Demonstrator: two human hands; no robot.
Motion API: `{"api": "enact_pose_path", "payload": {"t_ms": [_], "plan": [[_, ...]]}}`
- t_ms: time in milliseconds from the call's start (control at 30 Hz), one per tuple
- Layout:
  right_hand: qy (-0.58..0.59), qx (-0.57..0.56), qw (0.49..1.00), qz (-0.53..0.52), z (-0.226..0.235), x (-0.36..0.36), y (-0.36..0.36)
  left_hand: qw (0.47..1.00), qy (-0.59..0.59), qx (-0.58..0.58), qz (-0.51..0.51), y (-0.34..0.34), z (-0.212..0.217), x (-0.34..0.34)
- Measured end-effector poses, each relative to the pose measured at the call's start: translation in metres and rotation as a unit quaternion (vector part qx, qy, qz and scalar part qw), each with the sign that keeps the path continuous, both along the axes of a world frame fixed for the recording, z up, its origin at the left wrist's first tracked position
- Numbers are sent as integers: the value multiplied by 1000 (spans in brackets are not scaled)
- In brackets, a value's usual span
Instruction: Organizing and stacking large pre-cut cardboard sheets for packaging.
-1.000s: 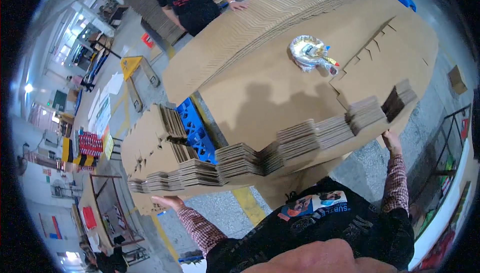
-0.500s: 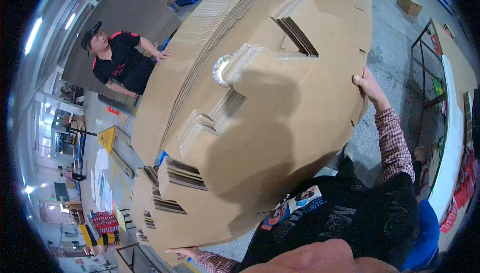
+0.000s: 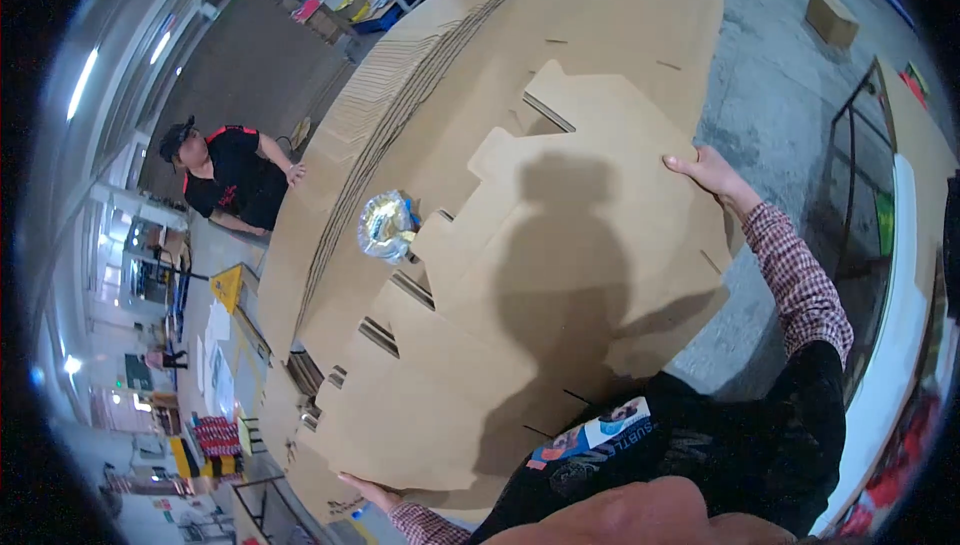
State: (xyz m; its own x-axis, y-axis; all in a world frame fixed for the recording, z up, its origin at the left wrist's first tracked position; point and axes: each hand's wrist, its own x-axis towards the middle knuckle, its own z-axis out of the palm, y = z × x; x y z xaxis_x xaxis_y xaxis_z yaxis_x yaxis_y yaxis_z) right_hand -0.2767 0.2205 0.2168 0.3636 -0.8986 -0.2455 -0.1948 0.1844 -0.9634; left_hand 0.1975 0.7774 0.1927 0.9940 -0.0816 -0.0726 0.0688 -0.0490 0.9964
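Note:
A stack of die-cut brown cardboard sheets (image 3: 440, 385), with notches and tabs along its far side, lies in front of me on larger cardboard. My right hand (image 3: 708, 173) grips its right edge, thumb on top and fingers hidden underneath. At the near left corner, my left hand (image 3: 372, 491) holds the edge of the same sheets, its fingers partly out of sight below. A shiny round roll (image 3: 386, 225), looking like tape, rests on the cardboard just beyond the notched side. My shadow falls across the top sheet.
Behind the roll runs a long fanned stack of cardboard (image 3: 385, 105). A person in a black shirt (image 3: 240, 180) stands on its far side with one hand on it. A small cardboard box (image 3: 831, 18) sits on the floor at right, near a metal-framed table (image 3: 852, 145).
The sheets under my hands have shifted nearer and now lie flatter and more evenly stacked. My right hand moved slightly left with their edge; the round roll shows more fully.

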Motion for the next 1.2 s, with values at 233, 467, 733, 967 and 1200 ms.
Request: {"api": "enact_pose_path", "payload": {"t_ms": [233,467,733,967,1200], "plan": [[80,-31,995,60,-10,-11,-113,998,60,-10,24,-76,-30,-68],[178,-48,981,64,10,-5,-230,997,21,46,60,-167,-84,-85],[211,-52,966,140,15,22,-364,988,144,41,37,-251,-99,-101],[300,-72,937,166,-39,49,-442,984,92,155,-4,-321,-162,-102],[359,-88,916,159,-101,46,-480,805,111,567,132,-384,-166,-109]]}}
